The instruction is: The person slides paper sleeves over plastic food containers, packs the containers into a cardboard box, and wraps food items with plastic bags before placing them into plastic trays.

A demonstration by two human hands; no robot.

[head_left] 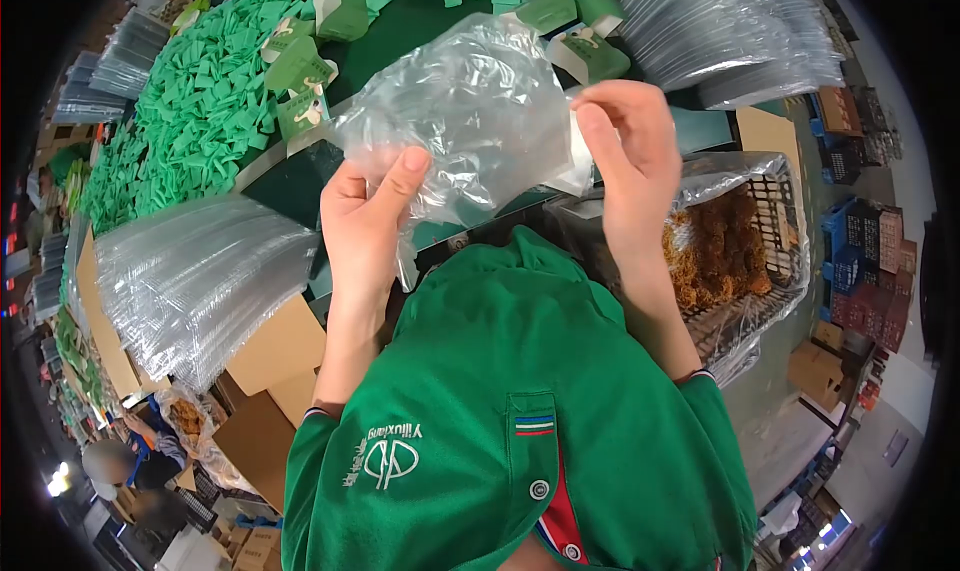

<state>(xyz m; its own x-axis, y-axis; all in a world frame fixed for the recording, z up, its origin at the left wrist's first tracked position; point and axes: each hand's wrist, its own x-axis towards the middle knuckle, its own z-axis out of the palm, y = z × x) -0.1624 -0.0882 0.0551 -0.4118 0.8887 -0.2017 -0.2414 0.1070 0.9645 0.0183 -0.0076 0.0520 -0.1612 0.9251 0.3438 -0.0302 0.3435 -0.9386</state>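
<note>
A crumpled clear plastic bag (480, 111) is spread between my two hands above the green work surface. My left hand (370, 206) is closed on its near left edge, the thumb pressed on top of the film. My right hand (635, 146) is curled, thumb and fingertips pinched at the bag's right edge. Below these fingertips a whitish flat piece (578, 159) shows at the bag's side; whether it belongs to the bag I cannot tell. Small green printed cartons (588, 53) lie just beyond the bag.
A heap of green packets (215, 101) covers the far left. Stacked clear plastic sleeves lie at left (205, 276) and far right (720, 31). A lined crate (785, 226) with brown shredded food stands right. Cardboard boxes (280, 356) are at lower left, people behind them.
</note>
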